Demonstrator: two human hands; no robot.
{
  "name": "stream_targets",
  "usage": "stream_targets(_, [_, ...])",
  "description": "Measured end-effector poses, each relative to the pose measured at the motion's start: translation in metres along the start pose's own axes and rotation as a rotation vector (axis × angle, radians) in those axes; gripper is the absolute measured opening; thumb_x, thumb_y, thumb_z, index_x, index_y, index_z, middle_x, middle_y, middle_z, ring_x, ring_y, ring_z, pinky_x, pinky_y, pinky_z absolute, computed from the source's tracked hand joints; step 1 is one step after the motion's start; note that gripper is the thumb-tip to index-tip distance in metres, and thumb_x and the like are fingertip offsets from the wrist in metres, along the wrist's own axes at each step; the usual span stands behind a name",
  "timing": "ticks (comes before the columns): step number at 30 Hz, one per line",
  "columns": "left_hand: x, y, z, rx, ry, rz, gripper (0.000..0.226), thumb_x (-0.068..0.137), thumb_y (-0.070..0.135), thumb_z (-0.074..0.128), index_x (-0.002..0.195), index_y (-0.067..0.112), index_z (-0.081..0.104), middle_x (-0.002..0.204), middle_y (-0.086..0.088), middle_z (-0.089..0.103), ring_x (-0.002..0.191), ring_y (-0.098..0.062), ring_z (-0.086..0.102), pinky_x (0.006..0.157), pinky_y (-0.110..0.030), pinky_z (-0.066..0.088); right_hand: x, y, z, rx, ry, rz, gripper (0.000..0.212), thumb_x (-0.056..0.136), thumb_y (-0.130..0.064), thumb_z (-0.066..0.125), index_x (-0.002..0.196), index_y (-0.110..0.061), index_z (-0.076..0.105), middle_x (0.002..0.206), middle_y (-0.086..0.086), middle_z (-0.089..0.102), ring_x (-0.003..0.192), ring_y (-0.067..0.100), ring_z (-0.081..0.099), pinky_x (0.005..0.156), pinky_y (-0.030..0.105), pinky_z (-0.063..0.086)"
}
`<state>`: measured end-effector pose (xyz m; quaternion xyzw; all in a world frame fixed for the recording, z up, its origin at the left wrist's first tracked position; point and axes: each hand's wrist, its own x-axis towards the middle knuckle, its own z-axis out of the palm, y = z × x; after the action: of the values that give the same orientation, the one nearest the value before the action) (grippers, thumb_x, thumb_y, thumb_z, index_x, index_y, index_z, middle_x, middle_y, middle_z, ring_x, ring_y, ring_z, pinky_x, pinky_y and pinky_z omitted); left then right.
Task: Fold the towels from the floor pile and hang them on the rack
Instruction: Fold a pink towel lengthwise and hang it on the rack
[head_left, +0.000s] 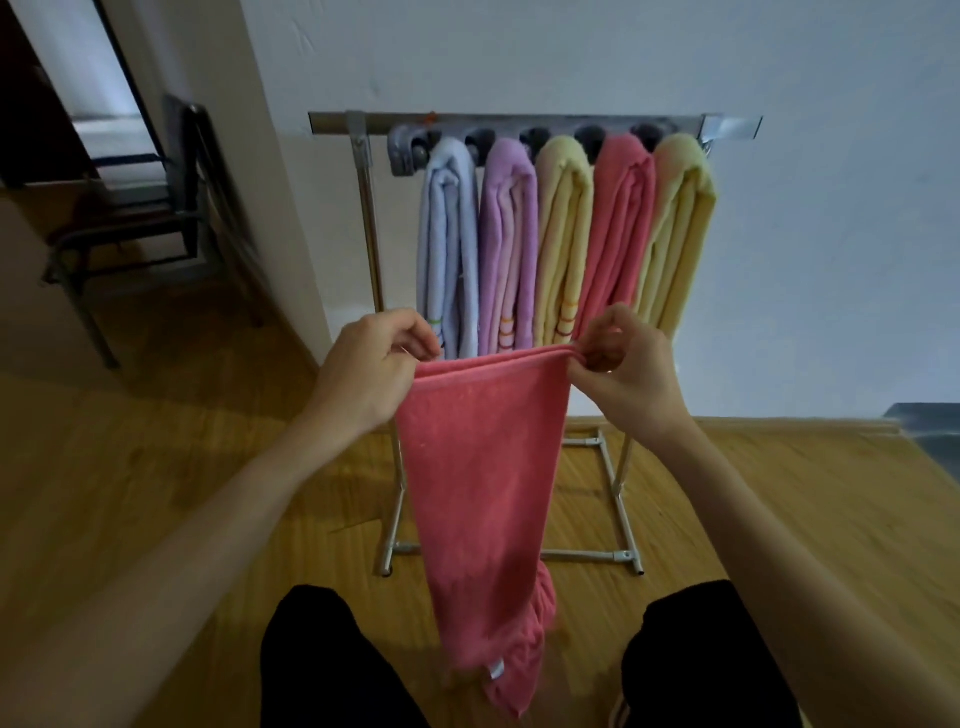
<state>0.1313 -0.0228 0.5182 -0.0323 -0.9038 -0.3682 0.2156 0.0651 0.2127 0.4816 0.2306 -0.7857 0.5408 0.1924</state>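
Observation:
A pink towel hangs lengthwise in front of me, doubled over, its lower end bunched between my knees. My left hand pinches its top left corner and my right hand pinches the top right corner, holding the upper edge stretched level. Behind it stands a metal rack against the white wall. Several folded towels hang on it side by side: a pale blue towel, a lilac towel, a yellow towel, a pink hung towel and another yellow hung towel.
The rack's legs stand on the wooden floor. A dark folding chair stands at the left beside a doorway. A grey object sits at the right edge by the wall. My knees in black trousers frame the towel's bottom.

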Motion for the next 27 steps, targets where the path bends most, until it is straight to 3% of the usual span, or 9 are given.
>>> stream_targets(3, [-0.006,0.008,-0.005,-0.134,-0.279,-0.007,0.043,0.084,-0.012,0.044,0.099,0.025,0.060,0.095,0.000,0.065,0.087,-0.014,0.065,0.068,-0.027,0.050,0.001,0.000,-0.003,-0.032,-0.057,-0.036,0.027,0.079,0.005,0.067,0.102,-0.007,0.061,0.075,0.001,0.070,0.065,0.005,0.064,0.064,0.014,0.051])
stream_targets(5, [-0.012,0.011,-0.007,-0.148,-0.474,-0.011,0.049,0.087,-0.007,0.045,0.111,0.034,0.056,0.106,0.001,0.060,0.093,-0.015,0.062,0.070,-0.027,0.050,0.000,0.000,-0.004,-0.100,-0.105,-0.053,0.025,0.082,0.004,0.065,0.101,-0.012,0.069,0.081,-0.009,0.068,0.072,0.000,0.063,0.067,0.012,0.050])
stream_targets(9, [-0.027,0.016,-0.007,-0.034,-0.781,0.056,0.047,0.086,0.016,0.046,0.127,0.039,0.048,0.127,0.005,0.051,0.113,-0.009,0.051,0.089,-0.031,0.050,-0.004,0.002,-0.002,-0.170,-0.196,-0.063,0.019,0.084,-0.001,0.064,0.096,-0.012,0.073,0.085,-0.006,0.070,0.080,0.010,0.066,0.074,0.025,0.054])
stream_targets(12, [-0.034,0.022,-0.003,0.087,-0.909,0.084,0.046,0.081,0.025,0.043,0.127,0.032,0.050,0.125,0.007,0.047,0.115,-0.007,0.046,0.095,-0.027,0.044,-0.006,0.001,0.002,-0.156,-0.230,-0.091,0.015,0.085,-0.003,0.065,0.095,-0.011,0.073,0.085,-0.003,0.071,0.080,0.013,0.067,0.073,0.026,0.054])
stream_targets(15, [-0.033,0.027,0.001,0.195,-0.991,0.123,0.041,0.091,0.008,0.046,0.129,0.022,0.051,0.123,0.006,0.046,0.111,-0.008,0.046,0.090,-0.019,0.042,-0.006,-0.001,0.006,-0.150,-0.236,-0.093,0.016,0.084,-0.002,0.066,0.096,-0.010,0.073,0.085,-0.003,0.070,0.081,0.014,0.067,0.073,0.025,0.054])
stream_targets(18, [-0.030,0.032,0.004,0.250,-1.025,0.169,0.048,0.089,0.007,0.054,0.134,0.022,0.049,0.128,0.006,0.047,0.109,-0.004,0.047,0.086,-0.014,0.045,-0.006,-0.001,0.009,-0.145,-0.254,-0.085,0.018,0.083,0.002,0.064,0.095,-0.009,0.072,0.083,0.001,0.071,0.079,0.019,0.067,0.072,0.030,0.054])
stream_targets(22, [-0.022,0.034,0.006,0.264,-1.152,0.234,0.062,0.086,-0.003,0.053,0.140,0.027,0.045,0.132,0.009,0.048,0.111,0.001,0.049,0.092,-0.021,0.049,-0.008,0.005,0.013,-0.122,-0.276,-0.075,0.021,0.083,0.005,0.061,0.095,-0.009,0.072,0.085,0.002,0.071,0.077,0.020,0.067,0.072,0.034,0.055])
stream_targets(25, [-0.019,0.028,0.014,0.312,-1.057,0.359,0.052,0.089,-0.002,0.054,0.133,0.026,0.055,0.126,0.006,0.059,0.108,-0.001,0.054,0.093,-0.018,0.046,-0.011,0.009,0.015,-0.133,-0.284,-0.085,0.021,0.083,0.003,0.061,0.095,-0.011,0.072,0.084,-0.003,0.070,0.076,0.016,0.067,0.071,0.032,0.056])
stream_targets(27, [-0.020,0.023,0.021,0.334,-0.903,0.516,0.036,0.089,0.002,0.057,0.119,0.020,0.066,0.109,0.002,0.069,0.094,-0.005,0.060,0.080,-0.012,0.046,-0.012,0.010,0.015,-0.132,-0.281,-0.089,0.021,0.083,0.003,0.061,0.094,-0.011,0.072,0.084,-0.003,0.070,0.076,0.015,0.066,0.070,0.029,0.055])
